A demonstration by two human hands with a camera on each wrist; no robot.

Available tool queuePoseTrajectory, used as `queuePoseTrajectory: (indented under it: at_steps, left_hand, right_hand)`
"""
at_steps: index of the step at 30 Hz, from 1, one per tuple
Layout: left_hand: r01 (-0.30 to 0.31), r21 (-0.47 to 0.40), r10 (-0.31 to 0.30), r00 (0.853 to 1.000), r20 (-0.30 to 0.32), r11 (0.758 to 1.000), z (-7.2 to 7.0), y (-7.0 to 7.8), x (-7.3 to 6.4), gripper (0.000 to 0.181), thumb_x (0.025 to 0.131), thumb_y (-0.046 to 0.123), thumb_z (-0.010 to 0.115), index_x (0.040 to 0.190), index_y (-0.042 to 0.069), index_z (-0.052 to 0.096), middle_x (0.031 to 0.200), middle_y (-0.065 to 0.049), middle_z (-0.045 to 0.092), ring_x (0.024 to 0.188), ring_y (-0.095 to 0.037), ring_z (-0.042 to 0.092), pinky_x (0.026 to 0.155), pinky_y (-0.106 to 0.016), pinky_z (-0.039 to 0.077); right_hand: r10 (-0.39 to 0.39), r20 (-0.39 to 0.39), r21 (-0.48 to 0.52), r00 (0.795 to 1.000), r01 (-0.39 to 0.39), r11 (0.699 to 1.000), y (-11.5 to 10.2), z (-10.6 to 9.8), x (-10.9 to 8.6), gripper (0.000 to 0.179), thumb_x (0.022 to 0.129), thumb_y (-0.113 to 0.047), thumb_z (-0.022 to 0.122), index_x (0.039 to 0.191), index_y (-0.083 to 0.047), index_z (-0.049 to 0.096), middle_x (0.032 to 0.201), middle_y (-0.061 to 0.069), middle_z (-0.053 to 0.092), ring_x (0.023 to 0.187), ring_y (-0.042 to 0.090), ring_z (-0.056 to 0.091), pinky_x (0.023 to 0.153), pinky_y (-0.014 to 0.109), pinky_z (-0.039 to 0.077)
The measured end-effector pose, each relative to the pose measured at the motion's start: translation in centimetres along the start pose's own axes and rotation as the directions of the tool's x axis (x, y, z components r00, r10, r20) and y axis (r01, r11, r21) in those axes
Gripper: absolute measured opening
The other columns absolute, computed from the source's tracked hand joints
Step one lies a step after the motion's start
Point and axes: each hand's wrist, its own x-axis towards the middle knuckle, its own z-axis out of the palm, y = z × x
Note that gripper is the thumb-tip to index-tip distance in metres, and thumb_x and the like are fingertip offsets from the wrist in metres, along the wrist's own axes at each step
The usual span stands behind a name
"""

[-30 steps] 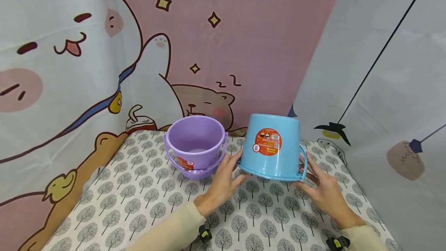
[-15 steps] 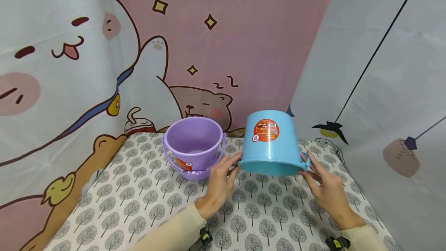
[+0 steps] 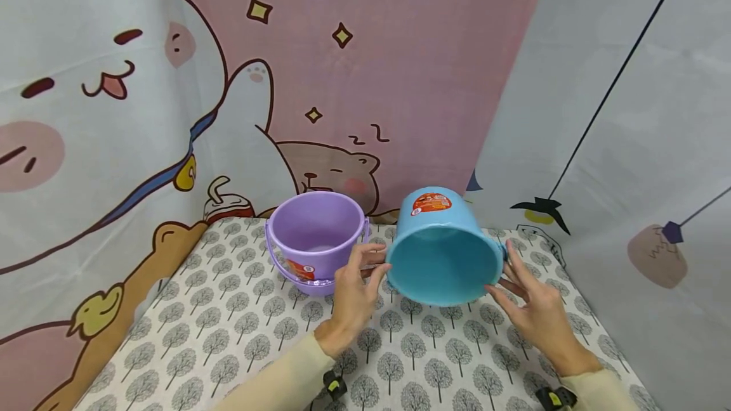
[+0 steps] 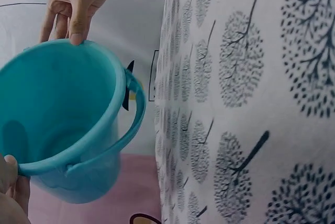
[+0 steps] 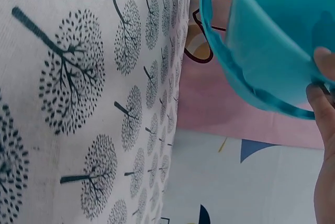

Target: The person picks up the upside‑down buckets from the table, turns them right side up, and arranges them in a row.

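A blue bucket [image 3: 436,221] is held above the table, tipped so its mouth faces me and its stickered side points up. My left hand [image 3: 355,293] pinches the rim on the left. On the right, my right hand [image 3: 537,309] grips the rim beside the handle mount. In the left wrist view the blue handle [image 4: 137,114] hangs under the bucket, and its hollow inside shows nothing in it. Left of the blue bucket, a purple bucket [image 3: 320,227] stands upright on the table, its handle lowered at the front and its lower part partly behind my left hand.
The table is covered by a white cloth [image 3: 240,335] printed with grey trees. A pink and white cartoon curtain [image 3: 422,68] hangs behind it, with more printed fabric along both sides.
The blue bucket has turned from nearly upside down to lying tilted, its mouth swinging up toward me. Both hands have kept hold of its rim. The purple bucket has stayed put.
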Motion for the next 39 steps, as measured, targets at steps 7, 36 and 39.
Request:
queuePoseTrajectory:
  at_steps: [7, 36, 39]
  left_hand:
    - [-0.033, -0.048, 0.034, 0.999, 0.03, 0.998, -0.5, 0.4, 0.5, 0.039, 0.105, -0.001, 0.081, 0.142, 0.002, 0.07, 0.135, -0.02, 0.085, 0.117, -0.037, 0.088, 0.095, -0.035, 0.077]
    - [0.022, -0.222, 0.028, 0.975, 0.219, 0.975, -1.5, 1.1, 2.2, 0.087, 0.101, -0.003, 0.086, 0.177, 0.007, 0.045, 0.189, -0.015, 0.04, 0.171, -0.038, 0.049, 0.14, -0.038, 0.042]
    - [0.042, -0.21, 0.008, 0.973, 0.232, 0.977, -1.4, 1.1, 2.4, 0.092, 0.102, 0.004, 0.089, 0.18, 0.008, 0.04, 0.189, -0.017, 0.038, 0.17, -0.041, 0.05, 0.141, -0.038, 0.039]
  right_hand:
    - [-0.079, 0.02, 0.047, 0.997, 0.078, 0.996, 0.3, -0.3, 0.3, 0.114, 0.103, -0.067, 0.074, 0.171, 0.017, 0.038, 0.156, 0.039, 0.062, 0.133, -0.01, 0.069, 0.093, 0.013, 0.066]
    - [0.136, 0.079, 0.112, 0.988, -0.145, 0.983, -1.3, -0.9, 0.9, 0.133, 0.061, 0.016, 0.104, 0.177, 0.004, 0.039, 0.166, 0.032, 0.058, 0.132, -0.014, 0.071, 0.103, 0.016, 0.065]
    - [0.135, 0.053, 0.122, 0.989, -0.141, 0.982, -1.4, -0.7, 1.0, 0.132, 0.059, 0.019, 0.103, 0.175, 0.005, 0.041, 0.165, 0.033, 0.06, 0.134, -0.012, 0.072, 0.102, 0.017, 0.066]
